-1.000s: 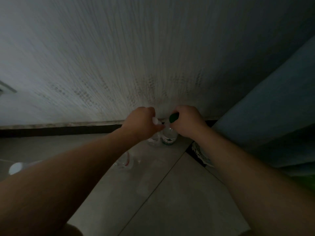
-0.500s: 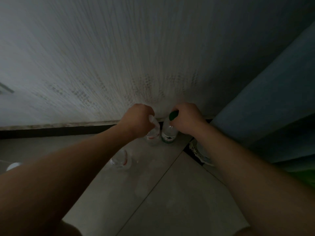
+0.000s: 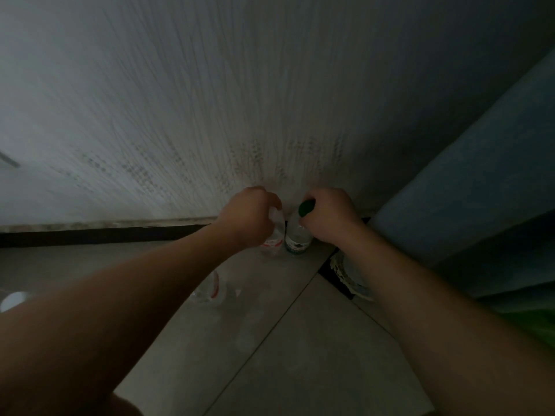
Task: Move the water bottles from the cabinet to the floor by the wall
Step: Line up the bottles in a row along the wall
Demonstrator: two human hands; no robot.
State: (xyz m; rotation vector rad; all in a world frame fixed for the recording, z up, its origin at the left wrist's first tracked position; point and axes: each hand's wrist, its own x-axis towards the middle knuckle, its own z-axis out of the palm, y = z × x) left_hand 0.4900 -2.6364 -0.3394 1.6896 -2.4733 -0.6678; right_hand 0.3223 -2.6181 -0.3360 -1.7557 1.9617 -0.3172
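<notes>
Dim corner of a room, seen from above. Left hand (image 3: 247, 216) wrapped around the neck of a clear water bottle with a red label (image 3: 274, 238), grip closed on its top, cap hidden under the fingers. Right hand (image 3: 329, 213) closed in the same way around the neck of a clear water bottle with a green cap (image 3: 297, 240), grip tight just below that cap. Both bottles upright, side by side and touching or nearly so, bases on the tiled floor (image 3: 300, 340) right against the dark baseboard (image 3: 90, 234) of the pale textured wall (image 3: 210, 100). A third clear bottle with a red label (image 3: 210, 288) on the floor nearer the camera, partly hidden behind the left forearm; standing or lying cannot be told. A white round object (image 3: 13, 300) at the left edge, too blurred to identify. To the right, a blue-grey cabinet side (image 3: 480, 181), with a white patterned item (image 3: 345, 274) at its foot behind the right forearm.
</notes>
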